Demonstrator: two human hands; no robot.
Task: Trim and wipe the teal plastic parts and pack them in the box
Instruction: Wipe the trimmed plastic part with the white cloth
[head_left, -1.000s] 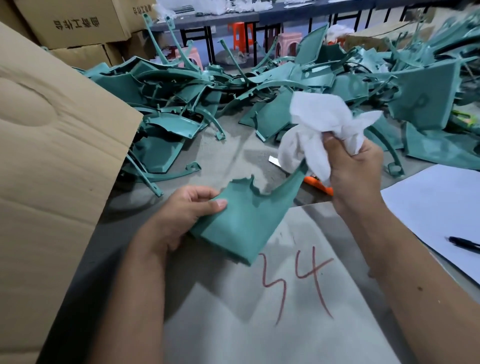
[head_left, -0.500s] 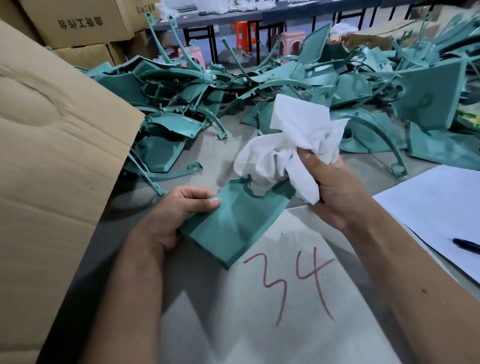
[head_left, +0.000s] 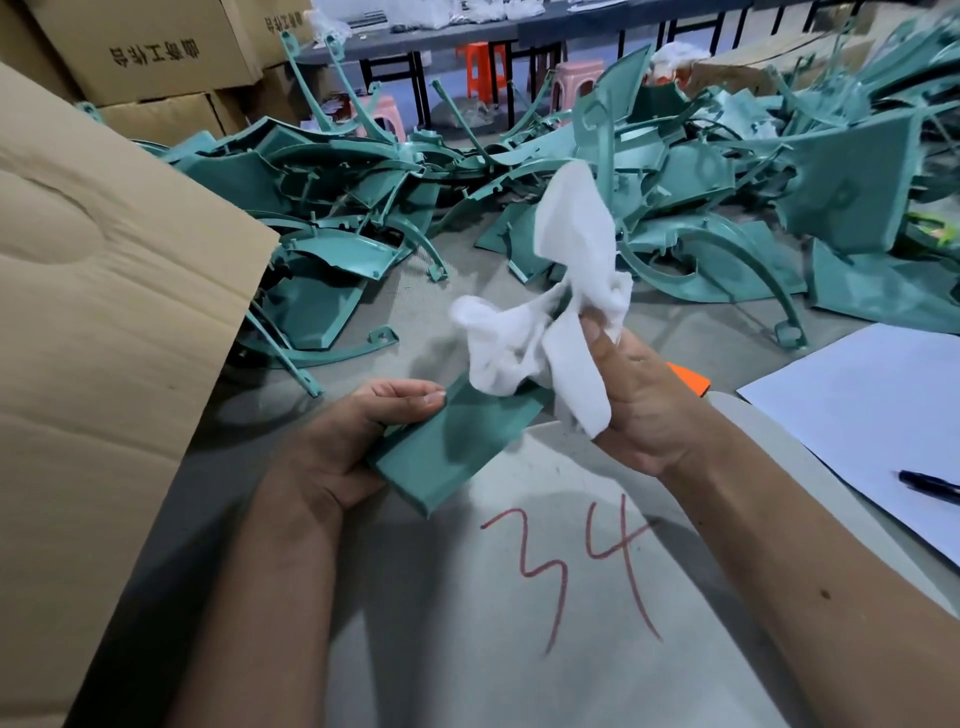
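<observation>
**Cloth on the teal panel**

The left hand (head_left: 358, 441) grips a flat teal plastic panel (head_left: 452, 447) by its near edge, thumb on top, fingers (head_left: 410, 388) curled round it, just above the desk (head_left: 467, 649). The right hand (head_left: 639, 405) is clamped on a bunched white cloth (head_left: 545, 332), whose lower folds touch the panel's far end. Beyond both hands lies a heap of teal parts (head_left: 649, 182). Left of the left hand rises a cardboard box flap (head_left: 104, 312). Right of the right hand lie a white sheet (head_left: 872, 395) and a pen (head_left: 930, 486).

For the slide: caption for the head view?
Left hand holds teal part; right hand wipes it with cloth.
</observation>
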